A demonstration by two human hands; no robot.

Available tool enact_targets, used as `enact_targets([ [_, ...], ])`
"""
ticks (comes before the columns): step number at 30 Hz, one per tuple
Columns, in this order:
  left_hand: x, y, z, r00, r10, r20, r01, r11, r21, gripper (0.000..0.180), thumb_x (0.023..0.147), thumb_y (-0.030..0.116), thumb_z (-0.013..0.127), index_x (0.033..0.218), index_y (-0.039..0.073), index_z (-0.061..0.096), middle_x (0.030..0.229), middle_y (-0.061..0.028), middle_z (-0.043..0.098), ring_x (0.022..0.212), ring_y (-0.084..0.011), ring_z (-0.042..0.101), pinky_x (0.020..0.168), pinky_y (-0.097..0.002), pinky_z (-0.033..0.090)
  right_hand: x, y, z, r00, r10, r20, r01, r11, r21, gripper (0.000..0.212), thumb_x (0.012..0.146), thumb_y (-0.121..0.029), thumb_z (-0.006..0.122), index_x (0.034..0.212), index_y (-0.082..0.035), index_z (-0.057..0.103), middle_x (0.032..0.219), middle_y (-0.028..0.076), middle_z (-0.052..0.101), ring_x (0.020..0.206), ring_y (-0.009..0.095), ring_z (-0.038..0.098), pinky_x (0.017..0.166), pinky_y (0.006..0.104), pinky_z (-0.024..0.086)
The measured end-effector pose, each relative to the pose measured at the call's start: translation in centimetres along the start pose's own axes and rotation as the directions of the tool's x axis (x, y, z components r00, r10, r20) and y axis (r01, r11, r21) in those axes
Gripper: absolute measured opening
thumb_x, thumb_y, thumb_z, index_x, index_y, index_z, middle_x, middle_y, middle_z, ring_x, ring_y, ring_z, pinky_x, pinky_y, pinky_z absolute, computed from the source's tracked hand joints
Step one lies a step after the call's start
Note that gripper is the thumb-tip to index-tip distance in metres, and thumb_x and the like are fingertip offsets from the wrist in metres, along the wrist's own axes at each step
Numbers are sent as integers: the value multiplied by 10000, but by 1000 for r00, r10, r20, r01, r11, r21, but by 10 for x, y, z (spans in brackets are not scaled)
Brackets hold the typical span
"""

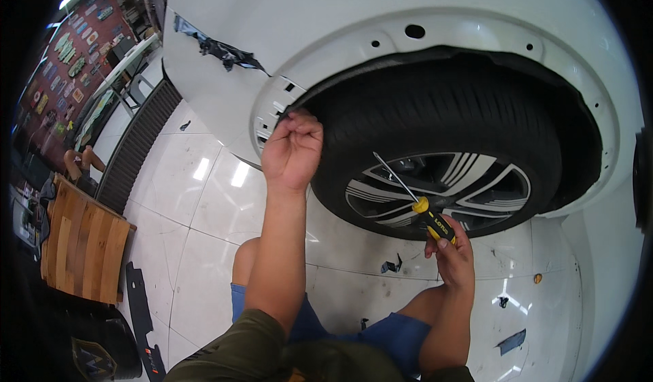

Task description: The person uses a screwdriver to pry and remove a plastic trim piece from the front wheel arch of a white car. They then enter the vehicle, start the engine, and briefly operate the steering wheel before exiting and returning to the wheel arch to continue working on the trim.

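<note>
right hand point(454, 251) is closed around the yellow-and-black handle of a screwdriver point(435, 220), whose metal shaft slants up and to the left of the fingers, its tip before the tyre. just behind the screwdriver, as seen past that hand, is a wheel point(469, 171) with dark and silver spokes. left hand point(292, 154) is raised, up and to the left of the right one, palm in view, fingers curled at the front edge of the wheel arch; whether they pinch anything, the view does not settle. just right of the left hand is the black tyre point(435, 107), with a dark lining point(578, 127) around it. below and left of the right hand, on the white tiled floor point(211, 198), lies a small dark piece point(391, 267); to its lower right are an orange piece point(538, 279) and a flat blue-grey piece point(511, 342). above the left hand, a white body panel point(320, 15) carries a torn dark strip point(231, 54). well left of the left hand lie a long black strip point(139, 307) and a slatted wooden box point(85, 239); farther off, up and left, is a reddish wall point(68, 62) hung with plaques.
</note>
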State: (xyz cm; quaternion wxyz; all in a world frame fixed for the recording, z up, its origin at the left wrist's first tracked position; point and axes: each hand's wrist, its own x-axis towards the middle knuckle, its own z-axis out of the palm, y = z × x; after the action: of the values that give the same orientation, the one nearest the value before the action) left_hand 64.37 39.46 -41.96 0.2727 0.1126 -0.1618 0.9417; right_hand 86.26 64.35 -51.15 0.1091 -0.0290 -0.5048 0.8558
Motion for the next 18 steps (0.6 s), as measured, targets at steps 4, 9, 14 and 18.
enact_targets([
  [4, 5, -14, 8, 977, 177, -120, -157, 974, 162, 164, 885, 18, 391, 1016, -26, 479, 911, -99, 502, 769, -179, 477, 729, -305, 405, -2, 0, -1, 999, -17, -38, 17, 1000, 0, 505, 805, -136, 637, 1238, 27, 436, 942, 119, 590, 700, 174, 558, 603, 296, 462],
  [9, -1, -6, -2, 992, 125, -2, -124, 988, 88, 123, 878, 24, 417, 971, -17, 487, 868, -83, 498, 732, -158, 464, 703, -294, 395, 1, 0, 6, 999, 1, -54, 0, 1000, 25, 500, 802, -137, 646, 1237, 3, 443, 930, 120, 595, 700, 177, 566, 595, 300, 464],
  [14, 6, -2, -5, 1000, 18, 26, -18, 999, 29, 98, 884, 57, 412, 831, 2, 473, 764, -52, 474, 668, -139, 449, 652, -275, 378, -2, 5, 0, 999, 24, -31, -23, 999, 36, 496, 802, -129, 643, 1239, 2, 449, 938, 118, 593, 705, 177, 564, 607, 301, 460],
  [18, -3, -20, 6, 968, 225, -109, -203, 962, 182, 109, 884, 29, 438, 957, -18, 504, 884, -90, 532, 728, -152, 488, 707, -294, 410, -3, 3, -2, 999, 11, -50, -9, 999, 32, 494, 802, -147, 652, 1233, -7, 456, 919, 117, 594, 700, 175, 563, 602, 301, 463],
])
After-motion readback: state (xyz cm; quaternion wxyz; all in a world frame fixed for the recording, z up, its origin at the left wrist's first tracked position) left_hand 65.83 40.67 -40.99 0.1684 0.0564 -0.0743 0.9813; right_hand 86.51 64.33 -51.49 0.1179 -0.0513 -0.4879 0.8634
